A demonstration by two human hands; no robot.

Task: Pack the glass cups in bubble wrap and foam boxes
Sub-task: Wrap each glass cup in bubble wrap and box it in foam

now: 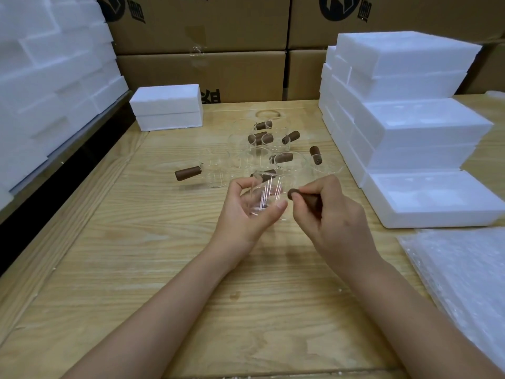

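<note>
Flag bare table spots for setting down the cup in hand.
Bare: table near-left area, plus the strip between the closed foam box and leftmost cup. Crowded: cup cluster behind the held cup; foam stack and bubble wrap fill the right.

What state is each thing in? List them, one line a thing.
held glass cup: above the table, unwrapped.
left grip: holds the cup's body.
right grip: pinches the cup's brown handle.
other glass cups: on the table, unwrapped.
near foam box: open.
back foam box: closed.
bubble wrap: lying flat, unused.
</note>
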